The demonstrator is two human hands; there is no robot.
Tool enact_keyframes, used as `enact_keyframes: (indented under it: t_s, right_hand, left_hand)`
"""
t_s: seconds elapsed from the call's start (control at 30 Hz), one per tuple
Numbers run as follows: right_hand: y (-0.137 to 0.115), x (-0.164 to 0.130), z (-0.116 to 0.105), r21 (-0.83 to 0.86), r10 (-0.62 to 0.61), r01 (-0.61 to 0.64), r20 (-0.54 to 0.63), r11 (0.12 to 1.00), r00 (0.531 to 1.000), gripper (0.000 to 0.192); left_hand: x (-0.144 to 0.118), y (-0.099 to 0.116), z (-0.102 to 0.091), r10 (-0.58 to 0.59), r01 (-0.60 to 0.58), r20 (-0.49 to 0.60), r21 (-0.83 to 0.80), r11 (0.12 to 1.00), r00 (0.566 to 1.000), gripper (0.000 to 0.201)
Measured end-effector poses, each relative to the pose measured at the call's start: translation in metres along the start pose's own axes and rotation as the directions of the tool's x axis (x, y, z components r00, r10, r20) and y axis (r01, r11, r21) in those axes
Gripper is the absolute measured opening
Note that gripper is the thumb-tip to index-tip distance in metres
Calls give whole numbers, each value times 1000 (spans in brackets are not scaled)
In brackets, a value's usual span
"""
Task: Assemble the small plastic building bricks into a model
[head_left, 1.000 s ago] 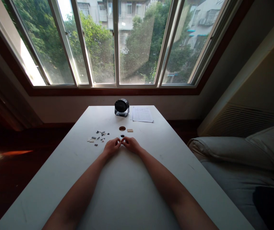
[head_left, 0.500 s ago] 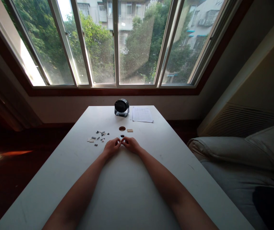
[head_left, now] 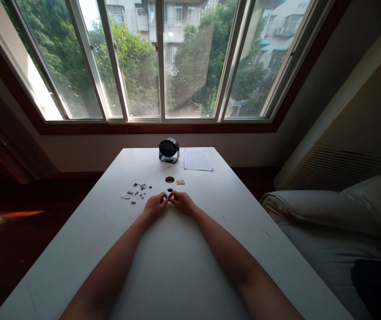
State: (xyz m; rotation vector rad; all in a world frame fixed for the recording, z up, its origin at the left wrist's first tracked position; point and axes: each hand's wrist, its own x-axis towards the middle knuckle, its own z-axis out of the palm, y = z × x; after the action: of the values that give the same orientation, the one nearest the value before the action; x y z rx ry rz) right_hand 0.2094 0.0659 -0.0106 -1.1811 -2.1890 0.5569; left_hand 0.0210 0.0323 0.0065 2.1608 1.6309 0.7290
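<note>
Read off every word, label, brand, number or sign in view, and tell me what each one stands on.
No text can be read.
Paper: rows of fine marks, too small and blurred to read.
Black device: no legible label or brand.
Small parts: too small to show any lettering.
Round piece by the left hand and right hand: partly hidden, nothing legible.

Loose parts (head_left: 130, 193) are spread on counter (head_left: 177, 266), L of L grip (head_left: 155, 205); R grip (head_left: 182, 202) is set adj. Disc (head_left: 170, 190) is placed just behind both; farther back, hole (head_left: 170, 179) is flanked R by strip (head_left: 180, 182). Device (head_left: 169, 150) is stood nr. far edge, w/ paper (head_left: 198, 160) at R.
</note>
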Motion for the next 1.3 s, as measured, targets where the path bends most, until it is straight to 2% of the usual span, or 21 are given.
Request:
enact_keyframes:
  t_s: [1.3]
  right_hand:
    - [2,1,1,19,-23,23,-1,1000,1000,18]
  left_hand:
    - [2,-6,4,12,-13,-12,-3,1000,1000,25]
